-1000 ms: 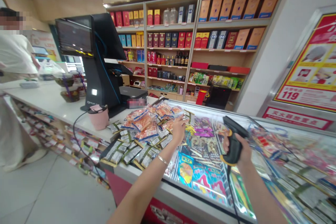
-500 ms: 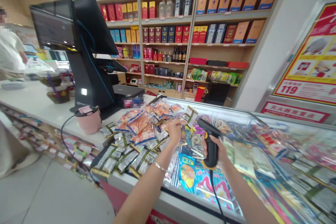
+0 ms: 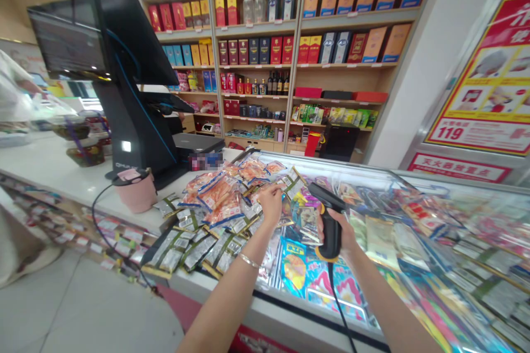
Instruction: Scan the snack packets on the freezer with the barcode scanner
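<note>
Apparently, left hand [image 3: 271, 205] pinches a silver-green packet [image 3: 293, 181] by its edge to leave its face clear for the scanner [image 3: 331, 234] gripped in right hand [image 3: 348, 233].

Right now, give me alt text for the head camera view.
A person's right hand holds a black, orange-trimmed handheld scanner and the left hand a silver-green packet, above a white, glass-topped case. Nearby lie piled orange and silver packets; wooden shelves of colourful boxes stand behind.

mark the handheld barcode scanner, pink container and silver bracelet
handheld barcode scanner [image 3: 332, 236], head view, on its handle
pink container [image 3: 134, 196], head view, on its side wall
silver bracelet [image 3: 249, 260], head view, on its band
</note>
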The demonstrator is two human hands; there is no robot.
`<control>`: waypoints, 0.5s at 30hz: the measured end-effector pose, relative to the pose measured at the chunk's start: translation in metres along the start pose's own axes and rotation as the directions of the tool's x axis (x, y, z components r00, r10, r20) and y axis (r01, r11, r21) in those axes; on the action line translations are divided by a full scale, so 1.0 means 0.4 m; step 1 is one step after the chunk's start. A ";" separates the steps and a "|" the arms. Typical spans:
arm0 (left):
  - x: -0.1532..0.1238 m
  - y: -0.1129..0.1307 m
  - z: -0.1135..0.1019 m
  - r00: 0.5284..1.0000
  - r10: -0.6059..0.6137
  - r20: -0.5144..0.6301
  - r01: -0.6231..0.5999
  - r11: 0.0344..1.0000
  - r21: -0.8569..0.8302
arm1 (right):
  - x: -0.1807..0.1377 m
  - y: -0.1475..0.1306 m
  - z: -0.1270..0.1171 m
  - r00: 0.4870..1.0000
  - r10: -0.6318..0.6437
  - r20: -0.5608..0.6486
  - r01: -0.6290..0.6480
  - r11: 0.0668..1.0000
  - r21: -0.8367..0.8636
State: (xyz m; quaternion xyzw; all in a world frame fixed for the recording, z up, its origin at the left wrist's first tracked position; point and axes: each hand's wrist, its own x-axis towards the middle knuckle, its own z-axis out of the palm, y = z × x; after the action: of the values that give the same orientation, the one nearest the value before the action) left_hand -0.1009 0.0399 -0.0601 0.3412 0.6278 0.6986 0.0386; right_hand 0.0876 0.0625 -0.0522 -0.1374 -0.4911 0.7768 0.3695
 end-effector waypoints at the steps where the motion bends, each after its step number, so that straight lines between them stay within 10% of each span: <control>1: 0.002 -0.004 0.003 1.000 -0.009 -0.006 0.009 1.000 -0.029 | -0.001 0.000 0.002 1.000 -0.001 0.001 0.001 1.000 -0.004; 15: 0.022 -0.052 0.025 0.987 -0.157 -0.042 0.120 0.875 -0.469 | -0.012 0.022 0.032 0.996 0.086 0.022 -0.084 0.994 -0.067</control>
State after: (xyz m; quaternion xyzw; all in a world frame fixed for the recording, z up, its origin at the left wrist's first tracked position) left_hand -0.1102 0.0569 -0.0753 0.2485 0.4661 0.8368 0.1445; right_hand 0.0796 0.0485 -0.0544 -0.1606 -0.5150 0.7768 0.3251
